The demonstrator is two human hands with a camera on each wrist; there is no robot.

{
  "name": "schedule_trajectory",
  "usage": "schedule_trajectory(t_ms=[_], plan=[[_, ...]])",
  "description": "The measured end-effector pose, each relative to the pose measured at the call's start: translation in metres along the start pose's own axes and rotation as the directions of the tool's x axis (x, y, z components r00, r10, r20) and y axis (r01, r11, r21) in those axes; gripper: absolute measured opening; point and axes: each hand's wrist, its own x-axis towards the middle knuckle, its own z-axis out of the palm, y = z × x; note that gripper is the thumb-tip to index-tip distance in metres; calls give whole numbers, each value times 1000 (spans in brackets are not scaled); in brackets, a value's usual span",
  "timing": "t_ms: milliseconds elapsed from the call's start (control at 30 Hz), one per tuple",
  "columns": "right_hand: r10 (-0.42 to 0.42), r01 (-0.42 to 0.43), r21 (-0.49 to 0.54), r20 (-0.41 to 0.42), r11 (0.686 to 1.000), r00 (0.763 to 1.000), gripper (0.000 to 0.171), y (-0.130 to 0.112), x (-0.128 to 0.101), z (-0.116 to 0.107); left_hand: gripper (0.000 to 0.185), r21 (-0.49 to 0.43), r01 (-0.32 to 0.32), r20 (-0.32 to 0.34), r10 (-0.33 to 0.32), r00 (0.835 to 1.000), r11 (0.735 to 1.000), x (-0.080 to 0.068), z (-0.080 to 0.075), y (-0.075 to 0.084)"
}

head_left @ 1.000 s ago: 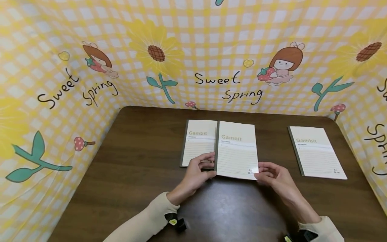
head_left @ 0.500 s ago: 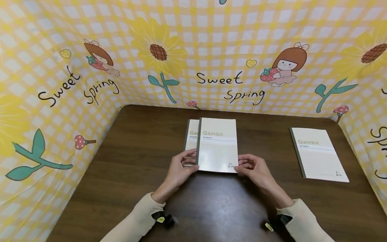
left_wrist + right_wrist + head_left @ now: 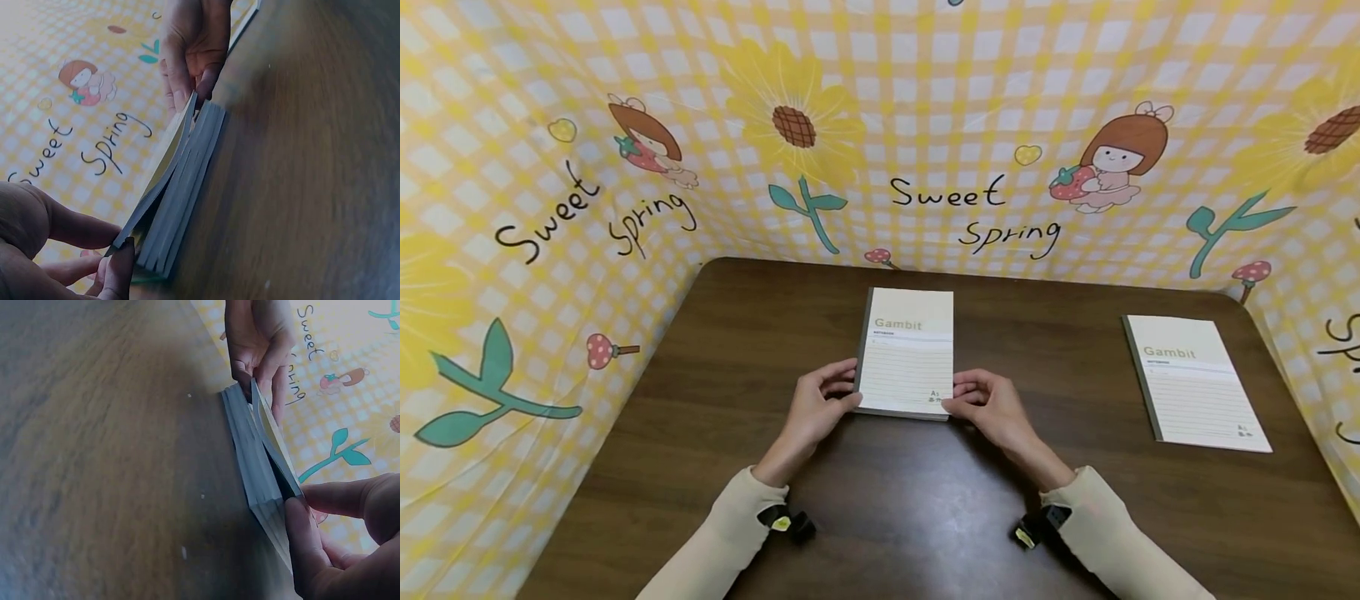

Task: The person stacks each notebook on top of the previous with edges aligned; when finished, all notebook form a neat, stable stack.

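Observation:
A cream "Gambit" notebook (image 3: 907,354) lies on top of a stack of like notebooks (image 3: 184,194) in the middle of the brown table (image 3: 737,350). My left hand (image 3: 842,398) pinches its near left corner and my right hand (image 3: 958,402) pinches its near right corner. In the left wrist view the top notebook (image 3: 164,165) is raised slightly off the stack at its near edge, with my left hand's thumb (image 3: 119,269) under the corner. The right wrist view shows the same stack (image 3: 253,469) edge-on, my right hand (image 3: 312,531) at one end and my left hand (image 3: 256,350) at the other.
Another single Gambit notebook (image 3: 1195,383) lies flat at the right side of the table. A yellow checked "Sweet Spring" cloth wall (image 3: 940,150) closes off the back and both sides. Bare wood shows to the left and in front.
Both hands slid the top notebook leftward over the one beside it; it now covers that notebook squarely. The right-hand notebook has not moved.

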Motion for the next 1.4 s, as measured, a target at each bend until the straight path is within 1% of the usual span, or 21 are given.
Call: schedule_trajectory(t_ms=[133,233,333,500,767,900,1200,1400], plan=[[-39,38,-57,-17,998,999,38,-1,3,2,53,24,10,10,-10,1000,1000,5,-3,-1],[-83,80,-120,-22,990,996,36,-1,5,2,54,35,16,19,-17,1000,999,9,-5,-1],[-101,96,-172,-20,980,995,33,-1,5,1,53,41,26,32,-27,999,999,11,-7,0],[-113,105,-233,-22,967,993,34,-1,4,-1,53,77,15,57,-20,998,997,11,-8,0],[-145,132,-301,-20,944,989,36,2,-1,-2,53,118,-5,63,-2,998,993,9,-6,-5],[-127,112,-291,-32,950,991,35,4,-3,0,54,120,-9,66,1,998,993,7,-6,-7],[-82,72,-216,-39,974,996,34,8,-3,4,53,112,-26,64,19,998,993,3,-7,-7],[-68,59,-204,-37,977,997,33,10,-3,5,53,108,-12,66,5,998,994,3,-8,-10]])
